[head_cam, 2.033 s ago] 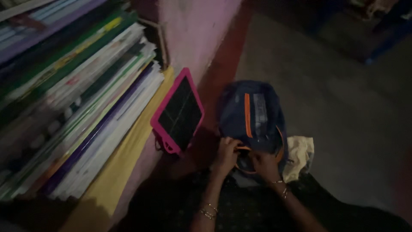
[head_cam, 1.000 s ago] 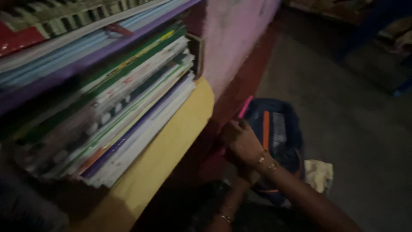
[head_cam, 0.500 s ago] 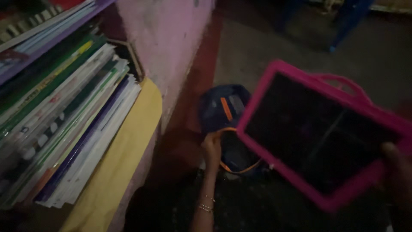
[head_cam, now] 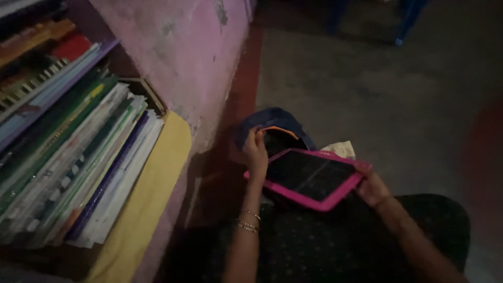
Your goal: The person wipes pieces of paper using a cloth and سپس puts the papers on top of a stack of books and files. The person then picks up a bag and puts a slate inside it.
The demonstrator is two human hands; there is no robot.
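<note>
A pink-framed slate with a dark face [head_cam: 309, 177] lies nearly flat over my lap, above the mouth of a dark blue backpack with orange trim [head_cam: 272, 126]. My right hand [head_cam: 371, 187] grips the slate's right edge. My left hand [head_cam: 255, 151] holds the backpack's opening at its orange-edged rim, just left of the slate. Bangles show on my left wrist. The lower part of the backpack is hidden under the slate.
A stack of books and notebooks [head_cam: 78, 157] fills a shelf on the left, over a yellow sheet [head_cam: 152, 199]. A pink wall [head_cam: 183, 57] rises beside it. A pale cloth [head_cam: 340, 149] lies behind the slate on the grey floor [head_cam: 377, 94].
The slate has come down from in front of the camera to sit low over the backpack. My left hand stays on the backpack's opening. The view tilted slightly.
</note>
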